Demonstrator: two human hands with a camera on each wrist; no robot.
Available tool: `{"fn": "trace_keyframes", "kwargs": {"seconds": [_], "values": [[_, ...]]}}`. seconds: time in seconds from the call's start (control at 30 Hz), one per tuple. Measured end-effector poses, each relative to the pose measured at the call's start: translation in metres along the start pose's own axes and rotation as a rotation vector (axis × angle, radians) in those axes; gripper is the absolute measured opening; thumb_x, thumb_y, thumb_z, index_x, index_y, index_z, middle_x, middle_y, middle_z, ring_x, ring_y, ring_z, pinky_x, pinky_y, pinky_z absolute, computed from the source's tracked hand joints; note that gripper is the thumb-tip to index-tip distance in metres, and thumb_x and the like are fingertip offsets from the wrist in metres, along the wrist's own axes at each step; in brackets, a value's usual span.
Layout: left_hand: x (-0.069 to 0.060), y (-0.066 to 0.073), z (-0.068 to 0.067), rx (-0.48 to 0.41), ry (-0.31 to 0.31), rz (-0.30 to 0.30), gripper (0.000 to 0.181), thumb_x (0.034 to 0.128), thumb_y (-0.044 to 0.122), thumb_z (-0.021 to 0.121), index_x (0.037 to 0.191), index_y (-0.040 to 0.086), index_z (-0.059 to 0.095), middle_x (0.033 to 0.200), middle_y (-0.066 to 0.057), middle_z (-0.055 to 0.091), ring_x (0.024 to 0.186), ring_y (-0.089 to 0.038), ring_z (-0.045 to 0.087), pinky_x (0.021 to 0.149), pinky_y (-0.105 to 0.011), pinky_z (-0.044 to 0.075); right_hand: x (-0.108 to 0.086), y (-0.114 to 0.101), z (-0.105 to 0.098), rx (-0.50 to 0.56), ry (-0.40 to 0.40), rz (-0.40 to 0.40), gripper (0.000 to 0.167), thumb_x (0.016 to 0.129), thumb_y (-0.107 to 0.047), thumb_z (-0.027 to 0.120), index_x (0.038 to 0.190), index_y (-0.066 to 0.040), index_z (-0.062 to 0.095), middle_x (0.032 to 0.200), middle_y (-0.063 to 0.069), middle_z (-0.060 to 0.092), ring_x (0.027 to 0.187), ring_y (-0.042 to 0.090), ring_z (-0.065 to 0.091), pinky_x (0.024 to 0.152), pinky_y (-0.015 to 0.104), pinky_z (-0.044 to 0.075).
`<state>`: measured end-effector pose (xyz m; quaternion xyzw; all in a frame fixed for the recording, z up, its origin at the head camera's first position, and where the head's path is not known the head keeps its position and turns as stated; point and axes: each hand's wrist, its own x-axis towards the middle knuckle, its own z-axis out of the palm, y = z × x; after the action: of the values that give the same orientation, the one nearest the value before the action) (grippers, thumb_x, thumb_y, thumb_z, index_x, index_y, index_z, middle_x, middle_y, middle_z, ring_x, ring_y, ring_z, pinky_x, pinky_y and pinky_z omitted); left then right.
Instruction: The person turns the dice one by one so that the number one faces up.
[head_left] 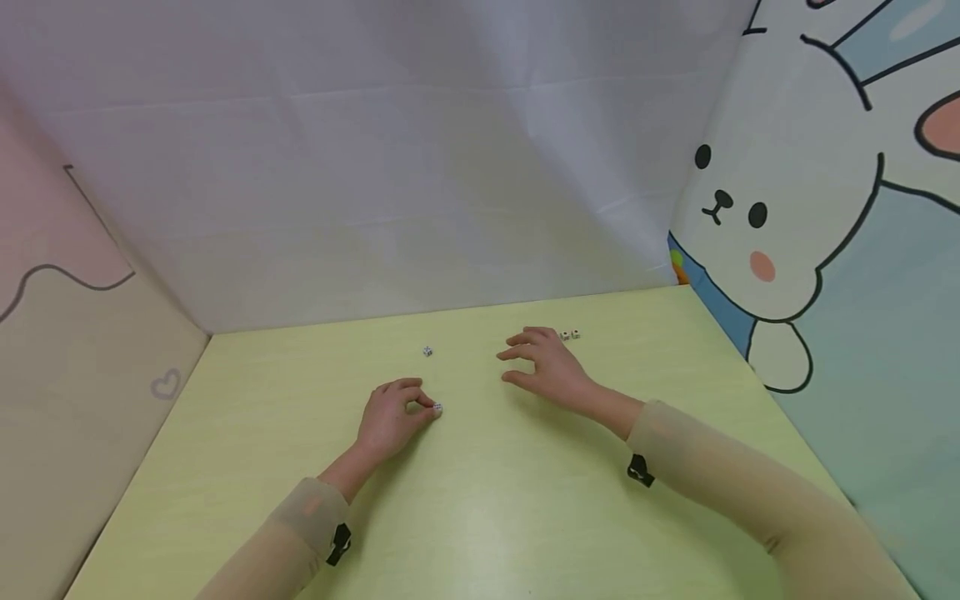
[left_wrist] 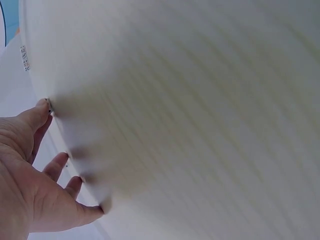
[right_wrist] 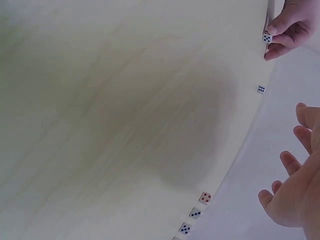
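My left hand point(head_left: 390, 418) pinches a small white die point(head_left: 438, 407) between thumb and finger, low over the table; the right wrist view shows dark pips on this die point(right_wrist: 267, 37). My right hand point(head_left: 551, 367) hovers with its fingers spread and holds nothing. Farther back stands a single die point(head_left: 427, 351), between the hands from side to side. Close beyond the right hand is a row of several dice point(head_left: 576, 334), partly covered by that hand. In the right wrist view the row has one red-pipped die point(right_wrist: 205, 198) and blue-pipped ones point(right_wrist: 185, 228).
The pale yellow table point(head_left: 480, 500) meets a white sheet point(head_left: 420, 192) at its back edge. A panel with a cartoon rabbit point(head_left: 795, 183) stands along the right side, and a pink and cream panel point(head_left: 67, 375) along the left.
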<state>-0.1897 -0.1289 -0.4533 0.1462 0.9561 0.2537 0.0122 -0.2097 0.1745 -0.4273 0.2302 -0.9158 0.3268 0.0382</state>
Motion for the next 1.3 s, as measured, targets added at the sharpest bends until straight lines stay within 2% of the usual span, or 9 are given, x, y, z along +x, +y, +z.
{"fn": "trace_keyframes", "kwargs": {"seconds": [0.23,0.5,0.7,0.83,1.0,1.3], "values": [[-0.001,0.000,0.000,0.004,-0.004,-0.023,0.011,0.0923,0.031,0.079,0.090,0.020,0.078,0.141,-0.014,0.061,0.134,-0.047,0.047,0.114,-0.059,0.033,0.037,-0.015,0.019,-0.023,-0.040,0.000,0.033,0.097,-0.031,0.073,0.126,-0.017,0.074,0.142,0.007,0.058,0.144,0.032,0.035,0.117,0.051,0.034],[-0.001,-0.001,0.000,0.006,-0.007,-0.026,0.012,0.0922,0.032,0.079,0.089,0.020,0.078,0.141,-0.014,0.061,0.134,-0.046,0.047,0.114,-0.058,0.033,0.072,-0.013,0.042,-0.041,-0.049,0.029,0.026,0.099,-0.030,0.071,0.122,-0.018,0.076,0.140,0.006,0.060,0.141,0.029,0.039,0.118,0.045,0.032],[-0.002,-0.002,-0.001,-0.012,-0.003,-0.021,0.012,0.0922,0.030,0.079,0.087,0.020,0.077,0.140,-0.014,0.061,0.133,-0.047,0.047,0.114,-0.059,0.033,0.098,-0.017,0.058,-0.115,-0.079,0.029,0.023,0.101,-0.031,0.068,0.119,-0.020,0.078,0.134,0.002,0.063,0.138,0.028,0.042,0.117,0.041,0.032],[-0.001,-0.002,0.000,-0.017,0.001,-0.012,0.011,0.0920,0.030,0.079,0.088,0.020,0.077,0.140,-0.014,0.061,0.133,-0.047,0.047,0.114,-0.059,0.033,0.109,-0.020,0.066,-0.165,-0.102,0.009,0.021,0.101,-0.030,0.068,0.117,-0.021,0.078,0.130,0.001,0.065,0.135,0.027,0.045,0.116,0.042,0.033],[0.000,0.001,0.001,-0.023,-0.003,-0.010,0.011,0.0920,0.029,0.079,0.088,0.019,0.077,0.140,-0.015,0.061,0.133,-0.047,0.047,0.114,-0.059,0.032,0.116,-0.021,0.073,-0.221,-0.133,0.029,0.021,0.101,-0.031,0.067,0.118,-0.022,0.078,0.130,0.000,0.066,0.135,0.027,0.045,0.115,0.043,0.035],[-0.001,0.001,-0.002,-0.022,0.005,-0.010,0.012,0.0919,0.030,0.079,0.089,0.018,0.079,0.140,-0.015,0.061,0.133,-0.046,0.047,0.114,-0.059,0.032,0.135,-0.026,0.085,-0.337,-0.208,0.025,0.031,0.104,-0.038,0.061,0.132,-0.028,0.070,0.147,0.003,0.055,0.147,0.032,0.030,0.117,0.052,0.032]]}}
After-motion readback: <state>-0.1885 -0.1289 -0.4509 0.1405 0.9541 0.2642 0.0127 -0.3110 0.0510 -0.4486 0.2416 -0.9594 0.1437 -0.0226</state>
